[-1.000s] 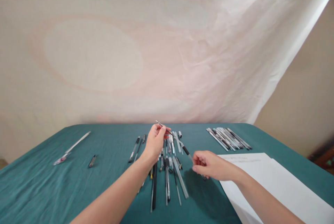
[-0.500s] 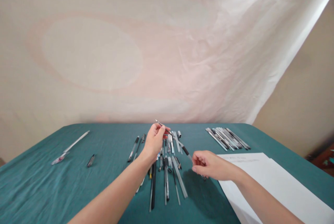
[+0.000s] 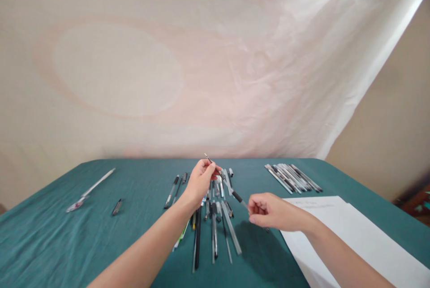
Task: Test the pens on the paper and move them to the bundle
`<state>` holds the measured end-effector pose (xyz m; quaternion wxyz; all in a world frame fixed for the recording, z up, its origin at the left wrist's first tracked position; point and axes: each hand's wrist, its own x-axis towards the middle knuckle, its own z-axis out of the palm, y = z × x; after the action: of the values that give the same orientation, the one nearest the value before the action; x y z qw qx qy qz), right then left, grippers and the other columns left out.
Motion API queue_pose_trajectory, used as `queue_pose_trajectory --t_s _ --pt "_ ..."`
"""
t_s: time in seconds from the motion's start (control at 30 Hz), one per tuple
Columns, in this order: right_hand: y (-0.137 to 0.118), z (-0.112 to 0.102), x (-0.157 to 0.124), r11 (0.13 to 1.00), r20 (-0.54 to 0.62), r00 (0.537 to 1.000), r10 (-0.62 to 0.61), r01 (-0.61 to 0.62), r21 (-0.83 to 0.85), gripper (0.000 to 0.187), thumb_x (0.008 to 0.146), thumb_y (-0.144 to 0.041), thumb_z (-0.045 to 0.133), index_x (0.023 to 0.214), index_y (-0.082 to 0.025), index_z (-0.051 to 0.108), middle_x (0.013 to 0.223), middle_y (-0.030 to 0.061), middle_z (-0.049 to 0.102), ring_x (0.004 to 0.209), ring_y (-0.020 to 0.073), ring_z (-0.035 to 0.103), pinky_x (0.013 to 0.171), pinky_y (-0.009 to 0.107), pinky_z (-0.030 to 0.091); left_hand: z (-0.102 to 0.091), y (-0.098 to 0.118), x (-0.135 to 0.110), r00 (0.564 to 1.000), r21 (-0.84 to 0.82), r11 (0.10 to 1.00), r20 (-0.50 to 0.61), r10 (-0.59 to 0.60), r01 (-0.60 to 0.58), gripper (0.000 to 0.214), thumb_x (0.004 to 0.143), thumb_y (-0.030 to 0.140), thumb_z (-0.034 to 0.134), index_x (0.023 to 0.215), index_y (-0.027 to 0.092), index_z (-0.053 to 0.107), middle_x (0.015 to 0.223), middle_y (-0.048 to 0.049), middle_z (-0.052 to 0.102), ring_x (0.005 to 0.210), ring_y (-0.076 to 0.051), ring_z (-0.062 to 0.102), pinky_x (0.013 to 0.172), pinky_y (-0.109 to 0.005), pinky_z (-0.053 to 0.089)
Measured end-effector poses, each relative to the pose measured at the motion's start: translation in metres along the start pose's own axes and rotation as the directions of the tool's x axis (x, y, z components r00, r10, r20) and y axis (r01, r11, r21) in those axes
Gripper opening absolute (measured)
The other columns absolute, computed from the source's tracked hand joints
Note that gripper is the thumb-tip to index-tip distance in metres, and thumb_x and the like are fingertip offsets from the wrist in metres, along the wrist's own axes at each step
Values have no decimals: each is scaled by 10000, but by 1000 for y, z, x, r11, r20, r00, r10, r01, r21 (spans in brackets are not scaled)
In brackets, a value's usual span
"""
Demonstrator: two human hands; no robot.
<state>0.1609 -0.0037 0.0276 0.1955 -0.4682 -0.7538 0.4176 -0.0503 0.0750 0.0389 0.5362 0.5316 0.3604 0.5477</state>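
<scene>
Shifted slightly since the earlier frames: the thin dark rod (image 3: 208,158) in the left hand (image 3: 200,183), its upper tip now farther right and its slant steeper; the right hand (image 3: 268,212) is nearly unmoved.

Backdrop sheet (image 3: 215,68), one, pale, hanging well beyond the paper (image 3: 342,238).

Tablecloth (image 3: 141,194), one, green, spread beneath the paper.

Paper, white, faint writing near its far edge.

Hands, two, bare. Left: up and left of the paper, thumb and fingertips pinching the rod. Right: over the paper's left edge, fingers curled and thumb pressed, pinching the near end of a pen barrel (image 3: 237,196).

Loose pile of pens, caps and clear tubes (image 3: 231,229), left of the paper; apparently the part left to deal with.

Row of pens (image 3: 294,178), side by side just beyond the paper; their neat order suggests a finished portion.

White stick (image 3: 98,183) with clear wrapping, well left of the paper.

Pen barrel, dark-gripped, tilted, left of the paper; rod and barrel line up, probably mid-step. Whether the rod sits inside cannot be told.

Short dark piece (image 3: 117,207), alone, well left of the paper.
</scene>
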Motion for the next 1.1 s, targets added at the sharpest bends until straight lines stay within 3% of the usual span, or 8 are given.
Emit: queue_pose_trajectory --t_s 0.3,0.57,0.8,0.93,1.03,1.1 --pt "-1 -2 1 997 -22 999 34 -32 77 94 749 -243 547 755 -154 517 559 -48 497 483 69 458 443 167 355 9 3 -13 990 -45 999 142 3 3 219 768 362 570 777 163 479 806 -42 637 710 -124 577 671 -249 435" --pt "5 1 4 988 -17 999 50 -47 146 134 759 -277 549 795 -149 527 627 -28 542 496 70 486 455 177 412 16 3 -18 981 77 997 196 -7 -8 219 759 375 569 758 170 491 779 -35 637 689 -129 574 641 -236 427" --pt "9 3 6 989 -40 998 43 -36 145 155 774 -308 535 791 -156 508 633 -30 539 490 71 492 447 181 415 19 -3 -22 962 208 974 272 27 -86 197 743 353 592 748 157 582 704 -14 598 679 -130 536 665 -237 417" --pt "13 6 11 984 -81 995 54 -39 175 210 789 -360 508 851 -159 514 723 -4 583 497 72 496 438 189 416 20 -9 -21 964 200 980 263 -31 -23 260 723 371 605 866 154 622 805 -47 630 721 -146 556 668 -241 427" --pt "21 9 16 978 -114 991 68 -44 205 252 783 -389 507 875 -155 514 748 6 594 490 73 495 433 199 417 16 -16 -21 953 345 937 298 -55 -53 242 721 372 590 834 163 635 761 -42 644 678 -155 564 620 -243 423" --pt "28 12 19 977 -124 989 79 -52 206 259 781 -399 509 859 -152 514 713 -3 584 485 72 493 433 197 414 12 -22 -24 931 526 834 363 -44 -166 177 708 352 591 721 181 635 655 -20 625 614 -159 550 570 -243 400"
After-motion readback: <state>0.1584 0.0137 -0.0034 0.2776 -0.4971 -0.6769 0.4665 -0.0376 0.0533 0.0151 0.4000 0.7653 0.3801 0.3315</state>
